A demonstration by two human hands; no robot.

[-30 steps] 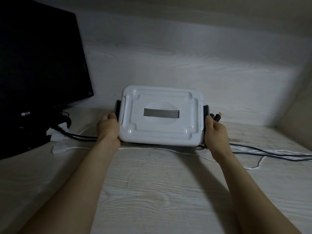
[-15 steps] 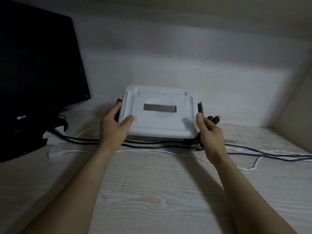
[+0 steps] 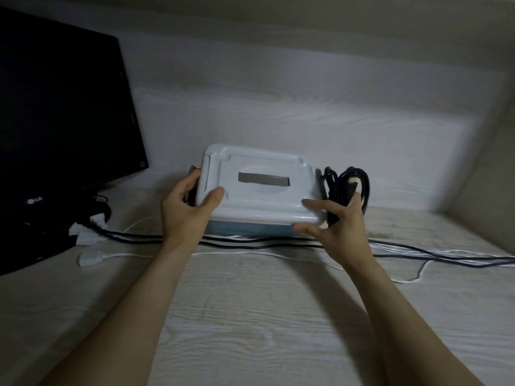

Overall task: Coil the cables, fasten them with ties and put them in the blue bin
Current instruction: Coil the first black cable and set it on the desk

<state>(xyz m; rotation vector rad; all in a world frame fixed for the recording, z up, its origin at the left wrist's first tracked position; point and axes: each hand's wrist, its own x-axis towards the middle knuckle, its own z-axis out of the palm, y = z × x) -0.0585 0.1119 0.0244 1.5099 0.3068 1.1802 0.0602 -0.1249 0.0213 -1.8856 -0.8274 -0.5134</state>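
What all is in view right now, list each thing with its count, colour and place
bin: one, blue, back middle of the desk, lid on.
lid: one, white with a grey strip, on the bin.
coiled cable: one bundle, black, right of the bin.
loose cables: several, black and white, across the desk in front of the bin.
plugs: a few, white, by the monitor's base.
monitor: one, black, left.
desk: one, pale wood grain.
left hand: grips the lid's left edge.
right hand: at the lid's right corner, against the coiled cable.
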